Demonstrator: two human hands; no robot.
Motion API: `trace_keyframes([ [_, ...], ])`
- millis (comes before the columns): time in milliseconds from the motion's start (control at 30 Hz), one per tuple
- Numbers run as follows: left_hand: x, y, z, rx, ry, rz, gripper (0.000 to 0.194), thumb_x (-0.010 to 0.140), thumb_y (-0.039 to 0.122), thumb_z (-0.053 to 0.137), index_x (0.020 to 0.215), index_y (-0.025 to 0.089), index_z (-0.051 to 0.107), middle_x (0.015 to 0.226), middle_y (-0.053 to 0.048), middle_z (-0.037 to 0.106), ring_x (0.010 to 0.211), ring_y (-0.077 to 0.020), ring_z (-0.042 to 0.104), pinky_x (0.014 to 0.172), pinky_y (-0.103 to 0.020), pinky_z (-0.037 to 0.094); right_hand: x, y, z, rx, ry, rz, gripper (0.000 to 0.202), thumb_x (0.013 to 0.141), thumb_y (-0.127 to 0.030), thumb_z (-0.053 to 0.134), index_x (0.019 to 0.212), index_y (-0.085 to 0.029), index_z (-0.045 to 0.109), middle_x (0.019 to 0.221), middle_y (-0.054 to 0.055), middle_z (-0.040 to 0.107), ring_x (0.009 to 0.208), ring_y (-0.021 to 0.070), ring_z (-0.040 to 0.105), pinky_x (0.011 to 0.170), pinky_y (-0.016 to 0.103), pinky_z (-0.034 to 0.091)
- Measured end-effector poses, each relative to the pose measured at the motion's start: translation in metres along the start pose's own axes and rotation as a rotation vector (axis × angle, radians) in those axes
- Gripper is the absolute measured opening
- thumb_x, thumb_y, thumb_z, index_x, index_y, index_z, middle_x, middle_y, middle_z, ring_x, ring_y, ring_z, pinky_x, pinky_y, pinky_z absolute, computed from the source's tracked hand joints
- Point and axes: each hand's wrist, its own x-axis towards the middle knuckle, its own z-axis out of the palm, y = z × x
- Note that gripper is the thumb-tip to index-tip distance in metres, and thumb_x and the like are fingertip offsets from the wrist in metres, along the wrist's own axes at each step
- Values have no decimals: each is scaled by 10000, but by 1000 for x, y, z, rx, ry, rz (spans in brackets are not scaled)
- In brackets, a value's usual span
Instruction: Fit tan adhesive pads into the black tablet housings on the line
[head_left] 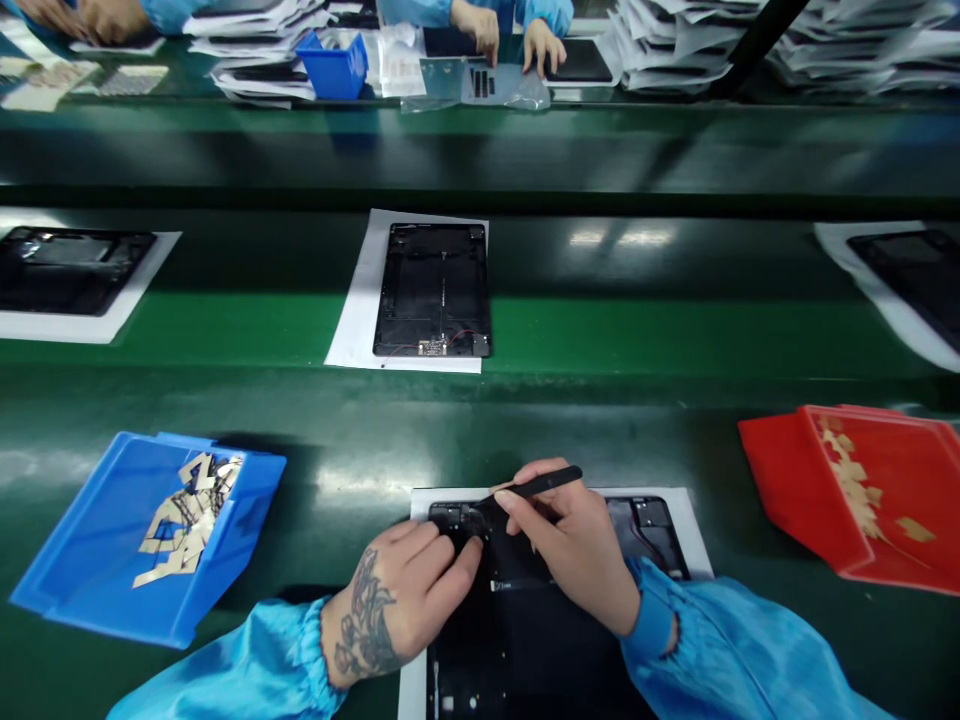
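Observation:
My right hand [570, 535] grips black tweezers [541, 484], which slant down to the left. The tips reach the upper left corner of an open black tablet housing [540, 650]. At that same corner my left hand [412, 590] rests with curled fingers pressed together beside small parts; whether anything is between them is hidden. The housing lies on a white paper sheet [694, 535] in front of me. A thin strip [517, 585] with a light end shows inside it, partly covered by my right hand.
At left stands a blue bin [97, 560] holding cream flat pieces with dark wires. A red bin [795, 490] with small tan pieces stands at right. Beyond, another tablet housing [431, 290] lies on paper, with more either side. Co-workers' hands [544, 48] and paper stacks [675, 45] are across.

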Motion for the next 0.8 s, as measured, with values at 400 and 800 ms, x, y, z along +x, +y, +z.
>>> trace_keyframes([
  [400, 3, 2, -1, 8, -5, -32, 181, 835, 69, 533, 998, 60, 610, 634, -40, 573, 565, -163, 521, 493, -300, 441, -2, -1, 1, -21, 10, -22, 138, 863, -311, 612, 874, -199, 531, 619, -18, 639, 527, 129, 623, 502, 219, 471],
  [800, 5, 3, -1, -19, -57, -50, 169, 828, 120, 521, 957, 69, 619, 673, -57, 561, 598, -188, 489, 501, -334, 397, -3, 0, 1, -49, 21, -62, 125, 865, -311, 619, 865, -204, 553, 661, -11, 648, 571, 140, 649, 531, 227, 504],
])
